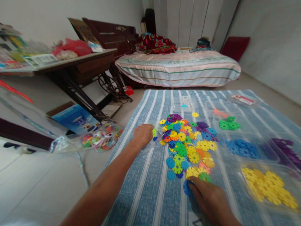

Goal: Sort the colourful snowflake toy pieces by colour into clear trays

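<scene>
Left hand (pixel 144 134) clenched on a clear plastic bag (pixel 157 134) at the left edge of the mixed snowflake-disc pile (pixel 188 146) on the striped mat (pixel 145 175); right hand (pixel 207 196), fingertips pressing discs at the near edge; sorted colours lie in clear trays (pixel 270 185) to the right.

Multicoloured snowflake-shaped plastic discs (pixel 188 144) lie flat in a loose heap on the striped blue mat, some overlapping, some scattered.

Soft, even daylight, faint shadows, strong wide-angle bending at the edges, slight blur at left.
</scene>
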Available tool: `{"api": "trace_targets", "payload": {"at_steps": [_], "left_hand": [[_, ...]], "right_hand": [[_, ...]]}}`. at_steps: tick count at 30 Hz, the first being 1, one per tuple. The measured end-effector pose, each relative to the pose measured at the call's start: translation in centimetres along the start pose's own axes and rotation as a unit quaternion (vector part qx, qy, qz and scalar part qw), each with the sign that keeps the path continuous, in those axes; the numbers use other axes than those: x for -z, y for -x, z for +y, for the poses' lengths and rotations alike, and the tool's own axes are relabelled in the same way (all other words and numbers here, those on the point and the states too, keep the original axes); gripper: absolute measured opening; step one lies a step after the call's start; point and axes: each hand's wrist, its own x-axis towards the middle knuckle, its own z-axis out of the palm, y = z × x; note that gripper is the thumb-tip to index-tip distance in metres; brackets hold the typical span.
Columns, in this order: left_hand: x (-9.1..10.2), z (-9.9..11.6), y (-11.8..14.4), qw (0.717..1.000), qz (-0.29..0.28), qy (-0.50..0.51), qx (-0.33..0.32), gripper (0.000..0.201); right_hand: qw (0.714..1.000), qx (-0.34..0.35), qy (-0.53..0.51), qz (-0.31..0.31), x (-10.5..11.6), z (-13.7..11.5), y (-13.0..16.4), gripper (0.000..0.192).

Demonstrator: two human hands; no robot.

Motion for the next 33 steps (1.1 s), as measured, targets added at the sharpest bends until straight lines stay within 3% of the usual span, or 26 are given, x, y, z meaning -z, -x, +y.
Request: {"api": "trace_targets", "payload": {"at_steps": [5, 9, 15, 22, 25, 28, 31, 33], "left_hand": [[0.1, 0.1, 0.2, 0.992, -0.076, 0.013, -0.100, 0.024], [-0.4, -0.1, -0.3, 0.986, -0.096, 0.010, -0.135, 0.025], [-0.5, -0.8, -0.7, 0.984, -0.121, 0.005, -0.133, 0.022], [1.0, -1.8, -0.6, 0.981, -0.173, -0.032, -0.087, 0.012], [2.1, -1.9, -0.3, 0.983, -0.168, -0.066, -0.040, 0.010], [3.4, -1.4, 0.9, 0.988, -0.127, -0.085, -0.012, 0.017], [4.2, -0.1, 3.3, 0.995, -0.076, -0.012, -0.070, 0.018], [3.9, 1.3, 5.3, 0.982, -0.092, 0.077, -0.144, 0.016]], "right_hand": [[1.000, 0.007, 0.001, 0.004, -0.1, 0.2, 0.0, 0.037], [0.999, 0.030, -0.011, 0.006, -0.2, 0.7, 0.0, 0.030], [1.000, 0.029, -0.004, -0.004, 0.2, 0.6, -0.1, 0.029], [0.999, 0.032, -0.012, -0.011, 0.2, 0.7, -0.2, 0.024], [0.999, 0.032, -0.010, -0.012, 0.4, 0.7, -0.3, 0.023], [0.999, 0.032, -0.011, -0.016, 0.6, 0.6, -0.4, 0.023], [0.999, 0.024, -0.014, -0.018, 0.7, 0.5, -0.5, 0.026], [1.000, 0.016, -0.013, -0.016, 0.7, 0.4, -0.5, 0.028]]}}
